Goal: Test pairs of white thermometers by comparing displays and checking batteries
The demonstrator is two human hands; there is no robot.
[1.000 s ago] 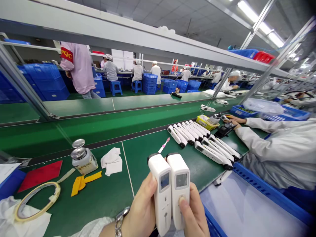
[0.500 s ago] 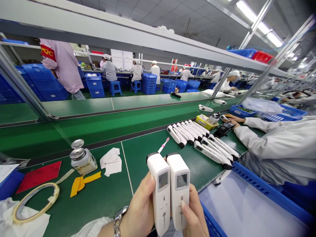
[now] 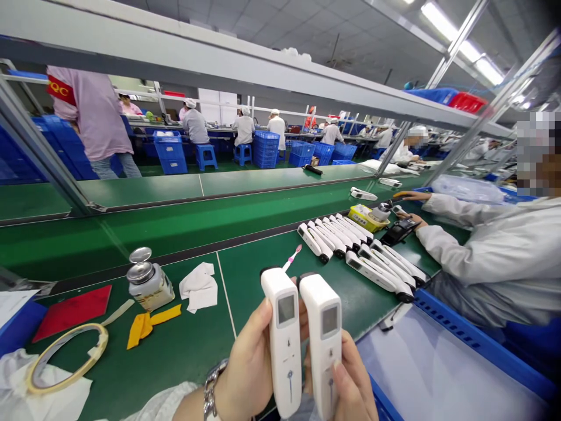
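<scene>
Over the near side of the green tabletop (image 3: 184,368), I have two slim, rounded devices raised side by side, screens facing me. My left hand (image 3: 248,365) grasps the left white plastic device (image 3: 287,348), its thumb along the left side and its other fingers partly hidden behind. My right hand (image 3: 355,386) is closed around the right white plastic device (image 3: 324,345), thumb pressed to the front below the screen. Both have glossy white bodies, dark caps at their far top ends and small rectangular grey screens in pale grey frames. I can't make out a reading on either. Beneath each screen sits a small dark symbol, and lower down a longer blue-grey mark with a thin stem. A narrow gap separates the two bodies, and the right one leans slightly.

Just beyond them lies a pink-and-white toothbrush (image 3: 293,256). Farther right, more white handheld devices (image 3: 385,269) lie in slanting rows, close to a yellow plastic basket (image 3: 366,218). To the left I see a squat bottle with a metal top (image 3: 149,286), a crumpled white cloth (image 3: 199,286), a yellow strip (image 3: 151,324) and a cream tape roll (image 3: 65,358). At right, a person in white sleeves (image 3: 447,245) reaches over the table.
</scene>
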